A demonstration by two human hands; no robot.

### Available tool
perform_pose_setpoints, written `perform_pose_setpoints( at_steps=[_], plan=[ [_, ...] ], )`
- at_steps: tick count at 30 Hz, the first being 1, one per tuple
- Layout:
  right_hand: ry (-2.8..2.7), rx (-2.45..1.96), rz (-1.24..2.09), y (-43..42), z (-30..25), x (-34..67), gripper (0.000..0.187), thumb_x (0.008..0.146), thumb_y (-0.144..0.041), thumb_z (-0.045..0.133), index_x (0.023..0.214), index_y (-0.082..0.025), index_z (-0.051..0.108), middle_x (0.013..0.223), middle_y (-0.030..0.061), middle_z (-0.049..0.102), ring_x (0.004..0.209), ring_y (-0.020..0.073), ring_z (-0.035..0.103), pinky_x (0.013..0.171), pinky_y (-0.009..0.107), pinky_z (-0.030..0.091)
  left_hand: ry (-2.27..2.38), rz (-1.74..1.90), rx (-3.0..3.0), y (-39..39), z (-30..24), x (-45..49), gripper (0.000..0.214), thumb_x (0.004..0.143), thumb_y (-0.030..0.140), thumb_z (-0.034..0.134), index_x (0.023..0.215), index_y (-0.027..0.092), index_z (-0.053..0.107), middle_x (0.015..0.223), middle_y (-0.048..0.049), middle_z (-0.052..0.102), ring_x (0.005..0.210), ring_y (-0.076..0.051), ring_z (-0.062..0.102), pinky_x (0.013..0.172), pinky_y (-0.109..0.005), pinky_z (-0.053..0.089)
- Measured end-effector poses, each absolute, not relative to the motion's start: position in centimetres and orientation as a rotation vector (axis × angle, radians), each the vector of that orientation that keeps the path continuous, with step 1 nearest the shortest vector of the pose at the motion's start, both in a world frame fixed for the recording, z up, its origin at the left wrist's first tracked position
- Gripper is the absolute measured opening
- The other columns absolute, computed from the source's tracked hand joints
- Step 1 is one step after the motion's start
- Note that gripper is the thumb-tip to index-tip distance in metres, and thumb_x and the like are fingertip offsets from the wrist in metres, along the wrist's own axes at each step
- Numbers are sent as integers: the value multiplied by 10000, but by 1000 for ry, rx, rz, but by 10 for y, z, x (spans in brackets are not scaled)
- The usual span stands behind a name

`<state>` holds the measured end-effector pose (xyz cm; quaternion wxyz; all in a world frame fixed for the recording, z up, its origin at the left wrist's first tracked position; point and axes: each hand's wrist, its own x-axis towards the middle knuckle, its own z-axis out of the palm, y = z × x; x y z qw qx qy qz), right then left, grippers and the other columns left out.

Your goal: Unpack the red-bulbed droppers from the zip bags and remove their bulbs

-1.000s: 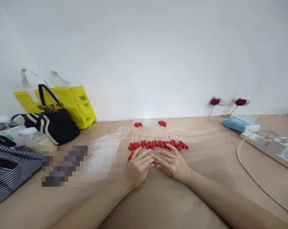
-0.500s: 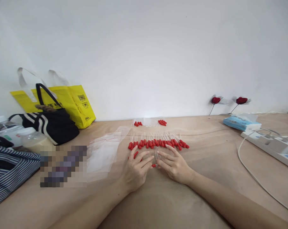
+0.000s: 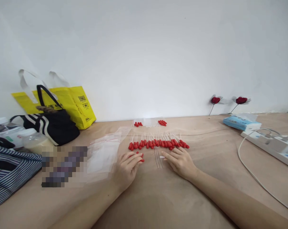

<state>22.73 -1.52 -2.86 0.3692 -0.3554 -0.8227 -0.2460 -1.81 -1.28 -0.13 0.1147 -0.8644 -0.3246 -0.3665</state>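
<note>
A row of several thin clear droppers with red rubber bulbs (image 3: 158,143) lies across the brown table (image 3: 163,197). Just in front of it, several bare clear tubes (image 3: 157,159) lie side by side between my hands. My left hand (image 3: 127,166) rests flat to the left of the tubes, fingers stretched out, with a few loose red bulbs (image 3: 142,158) at its fingertips. On the other side my right hand (image 3: 180,161) lies flat with its fingers apart, the tips almost touching the tubes. Neither hand grips anything that I can see.
Clear zip bags (image 3: 103,152) lie left of my left hand. Small bags with red bulbs (image 3: 150,122) sit by the wall. Far left are a striped black bag (image 3: 50,125), a yellow bag (image 3: 72,101) and bottles (image 3: 34,140). On the right are a tissue pack (image 3: 240,123), a power strip (image 3: 270,144) and its cable (image 3: 251,176).
My hands have drawn apart from the middle. The left hand slid left with the red bulbs at its fingertips, leaving the bare clear tubes uncovered between the hands.
</note>
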Motion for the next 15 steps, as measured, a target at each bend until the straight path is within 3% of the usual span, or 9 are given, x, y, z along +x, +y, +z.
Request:
perform_pose_setpoints(
  at_steps=[4,10,15],
  plan=[
    [-2140,-1150,-566,-15,-35,223,293,864,-200,363,1091,-151,543,756,50,588,594,128,537,448,218,375,-1269,-1229,-2531,-5,-3,-19,224,853,228,399,903,168,608,815,-50,574,753,-135,567,674,-259,479],
    [-2186,-1248,-315,-12,-39,223,406,801,-85,305,1179,-126,448,909,91,556,767,167,557,603,254,479,-1487,-1212,-2500,3,-2,-26,290,801,176,400,1047,160,554,869,-57,538,755,-143,561,661,-269,489],
    [-2141,-1217,-205,-9,-40,223,304,798,-80,340,1036,-165,511,870,74,549,773,165,557,652,264,487,-1540,-1132,-2604,2,-4,-29,171,767,217,473,921,173,533,787,-17,566,599,-110,538,548,-229,468]
  ],
)
